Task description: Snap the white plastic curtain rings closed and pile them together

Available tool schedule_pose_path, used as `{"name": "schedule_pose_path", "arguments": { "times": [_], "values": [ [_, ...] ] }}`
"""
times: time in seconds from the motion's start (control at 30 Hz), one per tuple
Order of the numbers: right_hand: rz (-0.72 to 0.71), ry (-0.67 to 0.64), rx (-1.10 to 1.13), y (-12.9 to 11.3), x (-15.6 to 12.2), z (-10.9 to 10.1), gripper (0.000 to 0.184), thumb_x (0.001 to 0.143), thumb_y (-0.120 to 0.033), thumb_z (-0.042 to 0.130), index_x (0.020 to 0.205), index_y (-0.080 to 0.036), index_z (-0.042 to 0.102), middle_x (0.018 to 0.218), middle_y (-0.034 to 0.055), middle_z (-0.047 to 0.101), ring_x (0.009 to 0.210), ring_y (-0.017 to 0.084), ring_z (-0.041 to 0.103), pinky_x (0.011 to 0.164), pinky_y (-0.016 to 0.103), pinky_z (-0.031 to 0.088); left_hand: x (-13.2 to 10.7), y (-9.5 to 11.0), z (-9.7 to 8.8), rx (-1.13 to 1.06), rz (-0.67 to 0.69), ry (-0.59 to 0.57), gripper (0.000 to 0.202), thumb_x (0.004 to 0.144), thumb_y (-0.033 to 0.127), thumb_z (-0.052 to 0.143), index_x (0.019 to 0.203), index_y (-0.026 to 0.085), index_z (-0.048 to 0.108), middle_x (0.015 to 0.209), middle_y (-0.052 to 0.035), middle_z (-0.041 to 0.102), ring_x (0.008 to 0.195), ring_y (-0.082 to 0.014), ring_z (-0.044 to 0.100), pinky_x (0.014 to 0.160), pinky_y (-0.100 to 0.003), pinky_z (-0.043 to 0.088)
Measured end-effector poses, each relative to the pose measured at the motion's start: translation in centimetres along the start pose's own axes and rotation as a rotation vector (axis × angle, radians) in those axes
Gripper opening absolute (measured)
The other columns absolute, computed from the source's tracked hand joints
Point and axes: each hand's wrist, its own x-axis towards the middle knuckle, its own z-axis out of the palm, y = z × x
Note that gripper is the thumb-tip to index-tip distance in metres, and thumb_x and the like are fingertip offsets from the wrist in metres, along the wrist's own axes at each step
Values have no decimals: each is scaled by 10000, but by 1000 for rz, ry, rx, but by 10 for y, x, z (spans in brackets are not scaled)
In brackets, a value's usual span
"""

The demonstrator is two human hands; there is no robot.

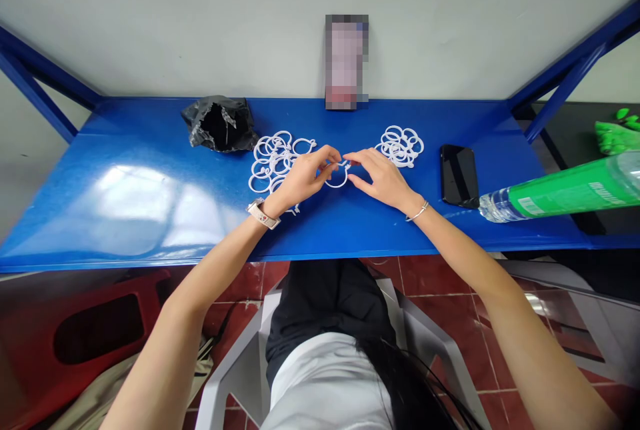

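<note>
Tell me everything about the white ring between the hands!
The white ring is a thin, plastic-looking hoop with a small catch-like bit at upper right. In view, its curve dips down over the blue table. The left hand holds it; the right hand seemingly touches that bit. They hide part of it, so I can't tell whether it's fastened.

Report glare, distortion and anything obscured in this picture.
All in the head view: window-shaped glare whitens the blue table's left; the bottle seems stretched toward the right edge; pixel blocks mask the upright object by the wall; the white ring at the left hand lacks fine detail.
</note>
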Motion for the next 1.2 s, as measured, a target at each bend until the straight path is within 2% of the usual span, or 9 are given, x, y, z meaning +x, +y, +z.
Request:
{"name": "schedule_pose_path", "arguments": {
  "times": [0.13, 0.3, 0.47, 0.57, 0.8, 1.03, 1.2],
  "values": [
    [-10, -17, 47, -3, -1, 6, 255, 982, -341, 517, 1201, -227, 584, 1003, 80, 711, 927, 265, 650, 813, 433, 545, -1, 0, 2, 36, 2, 0, 59, 956, 227, 539, 1006, 199, 552, 886, -12, 715, 602, -94, 631, 607, -216, 474],
    [-19, 25, 72, -3, -1, 4, 211, 995, -323, 505, 1150, -225, 610, 947, 65, 716, 882, 241, 657, 803, 401, 536, -1, 0, 1, 29, 10, 54, 45, 943, 228, 571, 972, 195, 561, 888, -7, 714, 597, -88, 636, 597, -211, 469],
    [9, 42, 83, -4, -1, 6, 237, 1015, -361, 465, 1121, -239, 639, 977, 65, 729, 891, 235, 664, 838, 419, 539, -1, 0, 2, -28, -45, 88, 71, 933, 262, 595, 943, 199, 564, 765, 22, 681, 532, -91, 628, 575, -225, 502],
    [3, 61, 106, -2, -2, 8, 231, 1012, -366, 479, 1107, -236, 644, 1014, 67, 736, 911, 234, 672, 853, 427, 542, -1, -1, 3, -85, -64, 87, 116, 944, 310, 595, 950, 198, 566, 782, 13, 685, 522, -85, 628, 568, -224, 517],
    [57, 130, 133, -4, 0, 10, 244, 1006, -405, 489, 1029, -249, 676, 999, 68, 749, 921, 243, 684, 857, 437, 553, -2, -2, 4, -118, -78, 79, 272, 960, 439, 571, 1067, 189, 586, 930, -35, 720, 579, -89, 647, 607, -228, 531],
    [125, 250, 160, -9, -1, 4, 258, 1008, -406, 487, 1033, -248, 689, 978, 64, 753, 893, 224, 695, 838, 410, 560, -2, 2, 1, 4, -9, 37, 588, 831, 548, 717, 1273, 195, 555, 1008, -65, 718, 667, -125, 652, 692, -265, 551],
    [134, 287, 149, -10, -1, 3, 267, 1006, -407, 490, 1016, -246, 703, 944, 63, 757, 866, 222, 693, 820, 405, 561, -3, 1, 2, 65, 5, 58, 566, 865, 554, 675, 1283, 189, 565, 998, -65, 716, 672, -132, 652, 742, -292, 558]
  ]
}}
